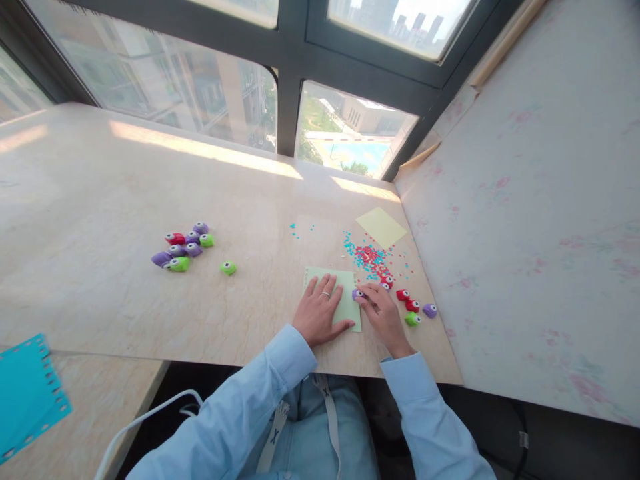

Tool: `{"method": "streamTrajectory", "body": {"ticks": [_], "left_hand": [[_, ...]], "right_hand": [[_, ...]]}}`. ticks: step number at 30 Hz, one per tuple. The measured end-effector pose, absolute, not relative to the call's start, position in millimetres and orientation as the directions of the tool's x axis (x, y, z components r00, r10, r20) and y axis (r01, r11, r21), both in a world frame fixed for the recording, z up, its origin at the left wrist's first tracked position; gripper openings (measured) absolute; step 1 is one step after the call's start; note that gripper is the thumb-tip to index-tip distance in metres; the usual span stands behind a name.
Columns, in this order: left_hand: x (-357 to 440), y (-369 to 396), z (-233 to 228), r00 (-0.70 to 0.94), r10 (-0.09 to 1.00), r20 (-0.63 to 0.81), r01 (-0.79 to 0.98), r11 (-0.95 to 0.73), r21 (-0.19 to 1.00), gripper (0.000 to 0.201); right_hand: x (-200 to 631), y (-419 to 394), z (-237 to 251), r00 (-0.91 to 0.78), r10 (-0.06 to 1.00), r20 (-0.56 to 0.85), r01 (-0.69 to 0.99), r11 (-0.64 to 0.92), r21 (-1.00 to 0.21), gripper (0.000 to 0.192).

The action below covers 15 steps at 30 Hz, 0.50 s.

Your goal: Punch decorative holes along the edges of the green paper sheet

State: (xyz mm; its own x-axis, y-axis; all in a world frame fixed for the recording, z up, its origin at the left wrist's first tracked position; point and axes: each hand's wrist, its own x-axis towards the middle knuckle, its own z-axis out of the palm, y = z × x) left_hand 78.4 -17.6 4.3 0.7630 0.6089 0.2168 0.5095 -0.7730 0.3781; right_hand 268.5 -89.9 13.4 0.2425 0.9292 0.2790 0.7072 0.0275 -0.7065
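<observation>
A pale green sheet of paper (349, 308) lies on the table, with small cut-outs visible along its upper left edges. My left hand (320, 310) rests flat on this sheet with fingers spread, a ring on one finger. At the sheet's right edge, my right hand (384, 317) pinches a small purple hole punch (357, 294) with an eye on it. Its far side is hidden by my fingers. Just beyond that hand is a red punch (387, 281), partly covered. Red (412, 305), green (413, 320) and purple punches (430, 311) lie to its right.
Red and blue paper bits (373, 259) are scattered beyond my right hand, near a pale yellow sheet (381, 227). Several punches (186, 250) cluster at left, one green punch (229, 268) apart. Blue sheets with punched edges (31, 393) lie lower left. A wall (540, 220) bounds the right.
</observation>
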Motion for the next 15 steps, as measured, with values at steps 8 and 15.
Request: {"method": "streamTrajectory", "body": {"ticks": [8, 15], "left_hand": [[71, -32, 6, 0.76, 0.608, 0.229, 0.499, -0.772, 0.393, 0.08], [75, -32, 5, 0.735, 0.637, 0.232, 0.522, -0.751, 0.405, 0.079]], "right_hand": [[263, -90, 12, 0.37, 0.897, 0.24, 0.644, -0.062, -0.762, 0.035], [261, -95, 9, 0.374, 0.896, 0.24, 0.642, -0.063, -0.764, 0.029]]}}
